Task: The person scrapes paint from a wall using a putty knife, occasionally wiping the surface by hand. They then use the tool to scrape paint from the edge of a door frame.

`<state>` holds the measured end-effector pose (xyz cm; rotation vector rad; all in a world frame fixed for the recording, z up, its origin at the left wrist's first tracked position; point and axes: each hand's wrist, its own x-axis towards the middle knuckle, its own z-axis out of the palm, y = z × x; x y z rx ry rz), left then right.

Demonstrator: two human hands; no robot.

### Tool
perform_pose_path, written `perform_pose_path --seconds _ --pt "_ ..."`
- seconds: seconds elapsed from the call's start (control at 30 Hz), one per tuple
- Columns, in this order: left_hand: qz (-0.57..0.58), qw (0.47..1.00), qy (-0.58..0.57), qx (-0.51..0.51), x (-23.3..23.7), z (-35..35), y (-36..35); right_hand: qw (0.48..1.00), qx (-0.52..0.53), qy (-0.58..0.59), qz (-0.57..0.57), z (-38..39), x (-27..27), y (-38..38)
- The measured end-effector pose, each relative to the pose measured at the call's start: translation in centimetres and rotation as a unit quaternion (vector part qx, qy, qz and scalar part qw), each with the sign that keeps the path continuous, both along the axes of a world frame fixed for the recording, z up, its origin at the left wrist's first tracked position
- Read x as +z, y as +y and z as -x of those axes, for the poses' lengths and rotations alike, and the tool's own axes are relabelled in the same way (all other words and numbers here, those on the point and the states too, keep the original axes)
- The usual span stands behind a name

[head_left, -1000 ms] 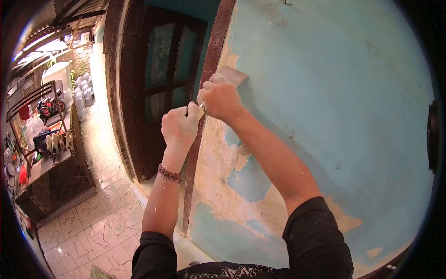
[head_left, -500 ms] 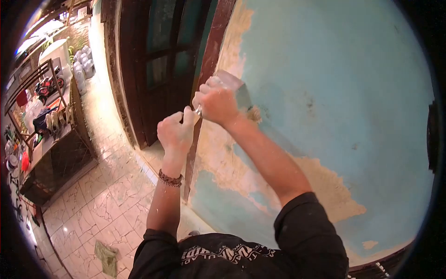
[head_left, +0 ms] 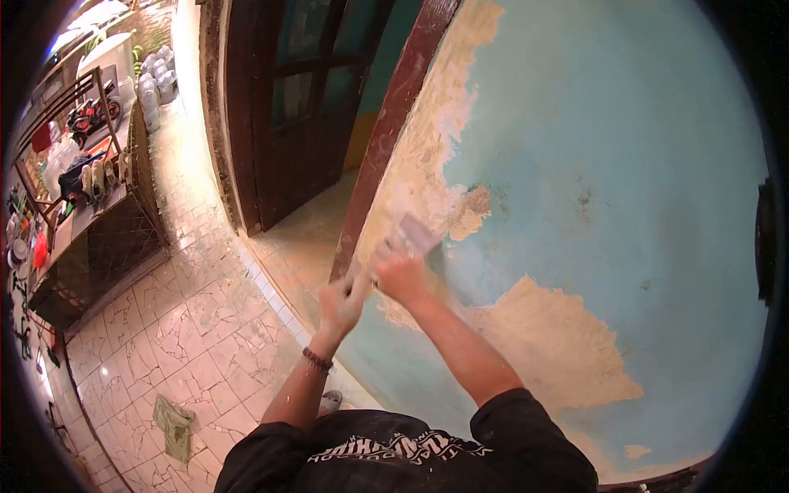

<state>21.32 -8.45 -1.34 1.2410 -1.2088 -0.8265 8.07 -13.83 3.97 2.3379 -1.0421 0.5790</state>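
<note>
A scraper with a wide, flat blade [head_left: 418, 236] is held in both hands against the wall [head_left: 559, 205], beside the door frame. My right hand [head_left: 399, 275] is closed round it just behind the blade. Lower and to the left, my left hand [head_left: 341, 304] closes round the handle end, which the fingers mostly hide. Around the blade, blue paint gives way to a rough, bare cream patch [head_left: 423, 172]. A larger bare patch [head_left: 559, 341] spreads to the lower right of my right forearm.
A dark wooden door [head_left: 304, 156] stands ajar behind the reddish-brown frame [head_left: 394, 123]. Left of it runs a cracked-tile floor [head_left: 205, 345] with a crumpled greenish cloth [head_left: 173, 429]. A dark cabinet [head_left: 99, 255] loaded with shoes and other items stands at far left.
Both hands and the scraper have moved down along the wall, uncovering the bare patch and brownish spot above. The camera view has shifted slightly too.
</note>
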Motion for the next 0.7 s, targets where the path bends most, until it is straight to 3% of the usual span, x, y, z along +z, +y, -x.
perform_pose_path --seconds 0.07,0.13,0.17,0.2,0.23,0.27,0.3,0.33,0.37,0.4,0.47,0.5,0.57,0.6,0.63,0.67,0.7 --pt "-0.048 0.994 -0.075 -0.064 -3.9 0.1 2.0 0.999 -0.005 0.022 -0.023 1.2 -4.8 1.5" --pt "-0.142 0.972 -0.123 -0.139 -6.5 -0.4 4.1 0.99 -0.034 0.006 -0.137 2.1 -10.1 3.8" --pt "-0.146 0.971 -0.124 -0.144 -7.6 -0.6 5.0 0.963 -0.073 0.027 -0.256 2.4 -11.2 5.3" --pt "-0.229 0.945 -0.127 -0.194 -8.6 -0.8 5.9 0.92 -0.11 0.047 -0.373 2.7 -12.3 6.9" --pt "-0.311 0.91 -0.128 -0.242 -9.4 -0.8 6.4 0.899 -0.103 0.046 -0.423 3.4 -14.2 8.2" --pt "-0.317 0.907 -0.129 -0.247 -9.7 -0.7 6.6 0.876 -0.095 0.044 -0.472 4.4 -16.1 9.6" --pt "-0.351 0.873 -0.183 -0.285 -10.0 -0.5 6.6 0.872 -0.095 0.043 -0.478 5.2 -17.3 11.5" --pt "-0.382 0.834 -0.235 -0.322 -10.3 -0.3 6.5 0.899 -0.076 -0.046 -0.43 6.1 -18.2 13.2" --pt "-0.388 0.83 -0.234 -0.325 -10.7 0.1 6.4 0.914 -0.057 -0.136 -0.377 6.9 -18.9 14.6" --pt "-0.378 0.822 -0.248 -0.345 -11.3 0.5 6.3 0.911 -0.062 -0.138 -0.385 7.4 -19.5 15.8" --pt "-0.35 0.816 -0.277 -0.368 -13.1 1.4 5.7 0.844 -0.246 -0.23 -0.418 8.8 -20.4 17.7" --pt "-0.356 0.806 -0.292 -0.372 -14.0 1.6 5.2 0.837 -0.253 -0.228 -0.428 10.4 -21.3 18.5" --pt "-0.343 0.798 -0.329 -0.37 -15.8 1.0 4.4 0.768 -0.302 -0.227 -0.517 14.1 -23.3 20.3" --pt "-0.324 0.822 -0.305 -0.356 -20.3 0.5 4.6 0.718 -0.325 -0.208 -0.58 15.7 -23.8 21.2" --pt "-0.357 0.774 -0.33 -0.406 -18.4 -0.8 3.6 0.659 -0.345 -0.186 -0.642 17.2 -24.4 21.8" --pt "-0.297 0.786 -0.353 -0.413 -18.8 -1.9 3.7 0.652 -0.352 -0.221 -0.635 18.6 -25.3 23.3" --pt "-0.337 0.782 -0.332 -0.406 -21.8 -2.8 3.4 0.641 -0.36 -0.256 -0.628 19.5 -26.6 25.1"
